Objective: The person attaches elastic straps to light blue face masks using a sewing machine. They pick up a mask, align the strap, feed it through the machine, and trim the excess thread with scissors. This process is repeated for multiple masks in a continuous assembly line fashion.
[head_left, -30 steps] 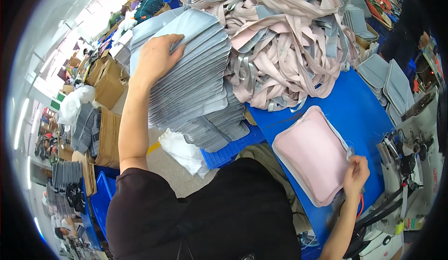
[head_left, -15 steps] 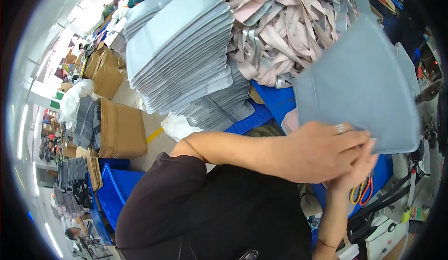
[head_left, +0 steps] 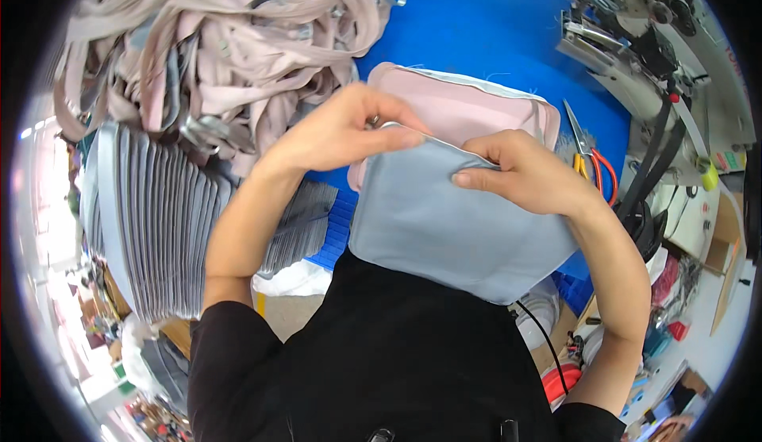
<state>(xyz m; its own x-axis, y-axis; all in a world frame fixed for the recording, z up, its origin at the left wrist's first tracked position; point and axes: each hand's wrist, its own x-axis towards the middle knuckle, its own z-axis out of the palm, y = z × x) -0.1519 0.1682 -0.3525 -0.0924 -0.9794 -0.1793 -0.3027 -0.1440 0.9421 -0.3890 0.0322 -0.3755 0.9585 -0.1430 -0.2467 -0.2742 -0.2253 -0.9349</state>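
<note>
A flat grey-blue fabric panel (head_left: pixel 460 216) with rounded corners hangs in front of my body, tilted toward me. My left hand (head_left: pixel 345 128) pinches its upper edge near the left corner, thumb on the near face. Farther right along that same edge, my right hand (head_left: pixel 528 172) grips the panel between thumb and curled fingers. Just behind it, a pink panel (head_left: pixel 452 109) with a pale edge lies on the blue tabletop (head_left: pixel 468 21), partly covered by the grey-blue one and my left hand.
A heap of pink and grey fabric strips (head_left: pixel 222 53) covers the table's far left. Below it stands a tall stack of grey panels (head_left: pixel 159 220). Scissors (head_left: pixel 589 152) with orange and yellow handles lie right of the pink panel, near a sewing machine (head_left: pixel 619 45).
My view has swung to the right. The grey-blue panel has come down in front of me, and my hands, together before, are now spread along its upper edge.
</note>
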